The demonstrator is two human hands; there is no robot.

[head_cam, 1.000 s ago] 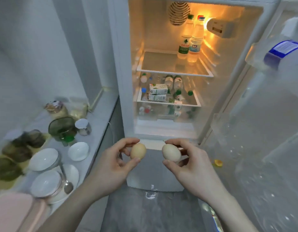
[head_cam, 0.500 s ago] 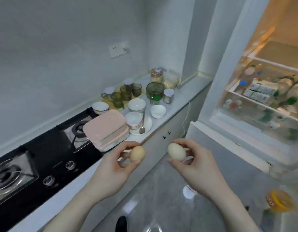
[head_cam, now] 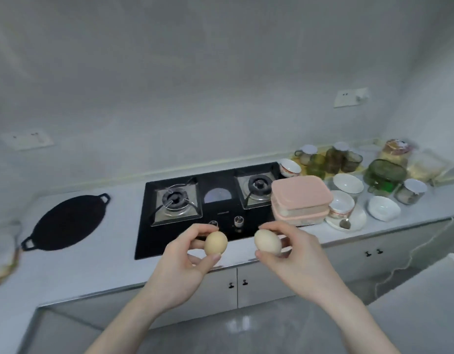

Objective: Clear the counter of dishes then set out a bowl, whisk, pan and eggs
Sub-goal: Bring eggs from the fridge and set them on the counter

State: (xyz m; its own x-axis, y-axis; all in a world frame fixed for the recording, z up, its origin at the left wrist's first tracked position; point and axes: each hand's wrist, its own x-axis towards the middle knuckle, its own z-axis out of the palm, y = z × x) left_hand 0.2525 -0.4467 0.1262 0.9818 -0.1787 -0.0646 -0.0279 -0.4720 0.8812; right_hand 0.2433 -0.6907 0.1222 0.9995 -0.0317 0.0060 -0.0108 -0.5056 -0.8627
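Low in the centre of the frame, the left hand (head_cam: 185, 261) pinches a tan egg (head_cam: 215, 243) and the right hand (head_cam: 295, 259) a paler egg (head_cam: 267, 243), each grip fingertips against thumb. Best kept gentle and lowered onto flat counter (head_cam: 113, 267), steadied against rolling. Beyond lie the stove (head_cam: 221, 205) and, at left, the black pan (head_cam: 67, 222).

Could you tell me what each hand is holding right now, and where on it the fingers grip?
Each holds one egg: left hand pinches the tan egg by its sides, right hand the paler egg likewise.
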